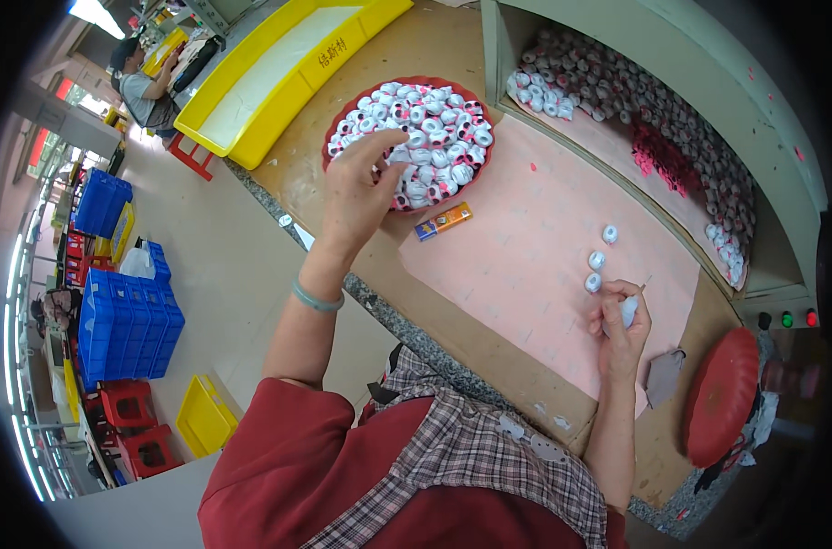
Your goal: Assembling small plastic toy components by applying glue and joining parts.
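My left hand reaches over a red scalloped bowl heaped with small white moulded pieces bearing black and pink marks. Its fingers are curved with the thumb apart, and nothing shows held between them. On the right, my right hand is closed around a small white piece. What looks like the tip of a thin stick pokes out above those fingers. Just beyond it, three loose white pieces stand in a row on the pink paper. An orange and blue small box lies beside the bowl.
A grey-white booth along the far right holds many more pieces. At the right edge stands a red round dish, near a grey cloth-like scrap. A yellow tray sits far left. Blue crates and a seated person are beyond.
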Demonstrator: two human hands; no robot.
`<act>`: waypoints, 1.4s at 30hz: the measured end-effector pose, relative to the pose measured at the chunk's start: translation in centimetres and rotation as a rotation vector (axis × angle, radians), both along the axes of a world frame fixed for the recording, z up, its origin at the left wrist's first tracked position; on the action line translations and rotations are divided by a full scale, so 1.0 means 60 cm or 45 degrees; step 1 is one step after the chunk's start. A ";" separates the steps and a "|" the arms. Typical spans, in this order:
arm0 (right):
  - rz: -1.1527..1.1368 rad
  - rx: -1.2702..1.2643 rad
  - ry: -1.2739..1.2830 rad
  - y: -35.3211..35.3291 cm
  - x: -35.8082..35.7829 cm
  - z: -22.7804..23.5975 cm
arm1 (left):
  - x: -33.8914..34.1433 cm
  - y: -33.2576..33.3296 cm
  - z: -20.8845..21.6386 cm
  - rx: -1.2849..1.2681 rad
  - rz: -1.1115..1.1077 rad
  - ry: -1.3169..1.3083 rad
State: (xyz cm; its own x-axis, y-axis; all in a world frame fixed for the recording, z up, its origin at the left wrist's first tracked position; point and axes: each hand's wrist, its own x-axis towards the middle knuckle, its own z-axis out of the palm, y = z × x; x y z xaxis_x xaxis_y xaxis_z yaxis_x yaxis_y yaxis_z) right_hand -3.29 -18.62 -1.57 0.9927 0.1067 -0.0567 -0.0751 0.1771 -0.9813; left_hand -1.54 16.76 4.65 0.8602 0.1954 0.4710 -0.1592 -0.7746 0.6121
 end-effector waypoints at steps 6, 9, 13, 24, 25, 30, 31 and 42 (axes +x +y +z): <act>-0.086 0.145 0.000 0.007 0.006 0.007 | 0.007 -0.075 0.006 0.062 -0.192 -0.251; -0.062 0.155 -0.025 -0.011 0.012 0.017 | 0.017 -0.144 -0.017 0.014 -0.469 -0.155; -0.139 0.197 -0.093 -0.034 0.014 0.034 | 0.045 -0.247 -0.060 0.087 -0.875 -0.112; -0.241 0.189 -0.152 -0.041 0.015 0.028 | 0.092 -0.293 -0.096 0.176 -1.063 0.066; -0.259 0.185 -0.136 -0.040 0.015 0.029 | 0.093 -0.288 -0.095 0.080 -1.029 0.127; -0.177 -0.060 -0.279 -0.050 0.009 0.032 | 0.056 -0.265 -0.055 -1.352 -1.047 0.881; -0.180 -0.049 -0.278 -0.050 0.007 0.037 | 0.046 -0.264 -0.054 -1.555 -1.069 0.916; -0.349 0.114 -0.377 -0.045 -0.014 0.081 | -0.002 -0.272 -0.060 -2.194 -1.209 0.930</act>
State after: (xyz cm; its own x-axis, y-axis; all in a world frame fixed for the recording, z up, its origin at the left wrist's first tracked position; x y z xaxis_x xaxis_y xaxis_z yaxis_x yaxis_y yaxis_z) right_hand -4.13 -21.33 3.30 0.9571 -0.1725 0.2329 0.2699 0.2372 -0.9332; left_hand -1.66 0.42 1.07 0.8357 -0.5464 -0.0551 0.4750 0.6689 0.5717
